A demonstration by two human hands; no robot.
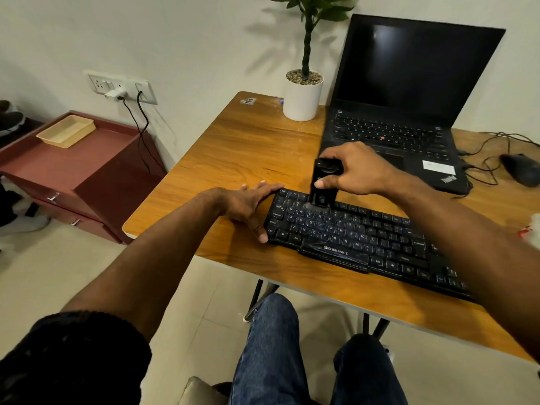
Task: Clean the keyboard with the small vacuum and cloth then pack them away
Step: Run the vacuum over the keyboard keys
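A black keyboard [359,238] lies slanted along the near side of the wooden table [248,147]. My right hand [356,171] grips a small black vacuum [321,185] upright, its lower end resting on the keyboard's top left rows. My left hand [248,206] lies flat against the keyboard's left end, fingers spread along the edge and thumb at the near corner. A white cloth-like thing [533,229] shows at the right edge, too cut off to tell.
An open black laptop [409,92] stands behind the keyboard, a white potted plant [302,95] to its left. A dark mouse [520,169] and cables lie at the far right. A maroon cabinet [67,171] with a beige tray [66,131] stands to the left.
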